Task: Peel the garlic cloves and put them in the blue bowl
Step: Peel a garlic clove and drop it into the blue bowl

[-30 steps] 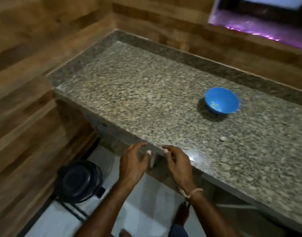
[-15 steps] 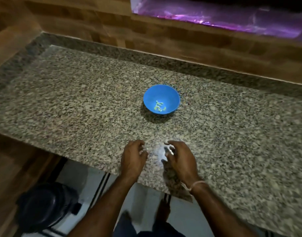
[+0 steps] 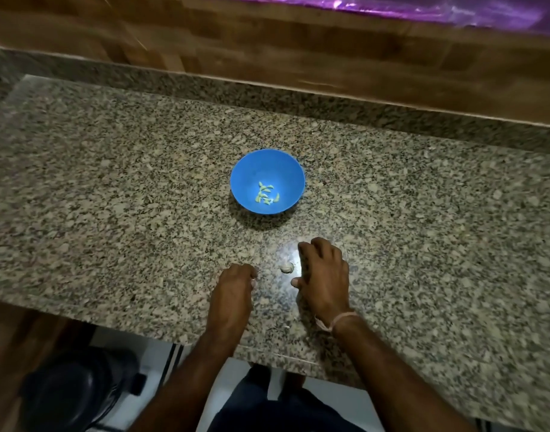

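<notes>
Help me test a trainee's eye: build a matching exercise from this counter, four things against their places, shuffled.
Things
1. bowl
2. peeled cloves
3. loose clove
4. thread

Places
A. on the counter, between the left hand and the right hand
B. round the right wrist
C. at the bottom of the bowl
D. standing on the counter, beyond both hands

Pairs: 1-D, 2-C, 3-A, 4-B

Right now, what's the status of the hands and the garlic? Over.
Left hand curled, grip unclear; right hand open, empty. One small pale garlic clove on speckled granite counter between them, touching neither. Round blue bowl beyond, several cloves inside. Nothing blocking.
</notes>
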A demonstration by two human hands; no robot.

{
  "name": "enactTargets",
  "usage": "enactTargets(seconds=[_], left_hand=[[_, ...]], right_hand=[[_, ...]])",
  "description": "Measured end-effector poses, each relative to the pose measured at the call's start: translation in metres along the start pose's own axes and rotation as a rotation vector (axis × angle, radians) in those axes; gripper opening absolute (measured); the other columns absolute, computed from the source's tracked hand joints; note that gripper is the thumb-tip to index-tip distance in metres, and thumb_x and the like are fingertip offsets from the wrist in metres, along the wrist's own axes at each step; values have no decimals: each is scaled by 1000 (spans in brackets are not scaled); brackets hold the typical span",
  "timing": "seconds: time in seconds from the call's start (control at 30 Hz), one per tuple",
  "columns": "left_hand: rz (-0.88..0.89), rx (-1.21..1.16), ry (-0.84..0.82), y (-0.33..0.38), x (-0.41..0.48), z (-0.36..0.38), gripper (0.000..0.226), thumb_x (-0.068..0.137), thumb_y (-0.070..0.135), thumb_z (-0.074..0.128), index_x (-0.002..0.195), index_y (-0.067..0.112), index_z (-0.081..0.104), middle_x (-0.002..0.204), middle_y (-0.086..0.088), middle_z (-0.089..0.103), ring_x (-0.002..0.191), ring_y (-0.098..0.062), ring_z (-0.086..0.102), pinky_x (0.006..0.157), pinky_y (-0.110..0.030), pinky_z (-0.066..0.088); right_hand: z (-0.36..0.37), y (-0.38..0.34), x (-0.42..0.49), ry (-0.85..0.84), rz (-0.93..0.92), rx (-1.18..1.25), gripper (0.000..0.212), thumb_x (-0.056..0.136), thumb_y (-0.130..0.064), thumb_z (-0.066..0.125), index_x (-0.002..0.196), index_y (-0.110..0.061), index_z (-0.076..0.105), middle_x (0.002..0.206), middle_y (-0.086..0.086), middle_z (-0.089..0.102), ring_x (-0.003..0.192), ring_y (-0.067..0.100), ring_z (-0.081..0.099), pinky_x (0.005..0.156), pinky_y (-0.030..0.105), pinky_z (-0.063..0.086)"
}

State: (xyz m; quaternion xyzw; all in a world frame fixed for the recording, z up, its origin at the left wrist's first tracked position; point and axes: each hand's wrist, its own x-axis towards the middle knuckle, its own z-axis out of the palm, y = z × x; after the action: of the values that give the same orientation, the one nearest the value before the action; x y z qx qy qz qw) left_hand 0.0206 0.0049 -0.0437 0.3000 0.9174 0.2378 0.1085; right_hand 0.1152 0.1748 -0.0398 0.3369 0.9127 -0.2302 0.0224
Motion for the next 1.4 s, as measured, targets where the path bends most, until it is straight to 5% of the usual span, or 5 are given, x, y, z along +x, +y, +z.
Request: enactTargets(seconds=[0.43,0.8,1.13,1.23,1.4], left_hand=[[131,38,-74,-14,11,-4,56,56,-25,63,90,19,64,89,4,58,84,-19,53,64,-34,45],[151,-236,128,29,84,-45,22,87,-7,56,91,15,56,90,1,56,89,-23,48,68,-41,43],[165,-94,115,39,172,-51,22,88,-4,67,105,10,69,98,-10,70,92,-34,66,74,-47,56],[198,-161,201,43,144,-53,9,95,10,65,102,14,68,98,-4,67,91,-27,61,71,-36,49],[319,-278,-147,39,53,-6,27,93,23,69,120,24,66,109,6,57,101,-12,56,78,-31,47]], right_hand=[[-4,-13,10,29,69,-31,81,69,-25,91,139,-30,51,151,-2,41,135,26,34,102,43,33],[-5,-19,8,38,98,-6,84,67,-20,90,141,-30,51,152,-3,40,137,27,36,101,43,36],[-1,-17,10,60,116,8,88,63,-23,92,140,-34,50,153,-5,39,138,27,36,102,44,37],[-1,-16,11,52,119,20,90,63,-26,93,141,-36,49,156,-7,36,140,25,32,104,44,35],[2,-2,11,65,41,47,82,71,-35,90,143,-30,51,159,-2,37,141,25,34,107,43,37]])
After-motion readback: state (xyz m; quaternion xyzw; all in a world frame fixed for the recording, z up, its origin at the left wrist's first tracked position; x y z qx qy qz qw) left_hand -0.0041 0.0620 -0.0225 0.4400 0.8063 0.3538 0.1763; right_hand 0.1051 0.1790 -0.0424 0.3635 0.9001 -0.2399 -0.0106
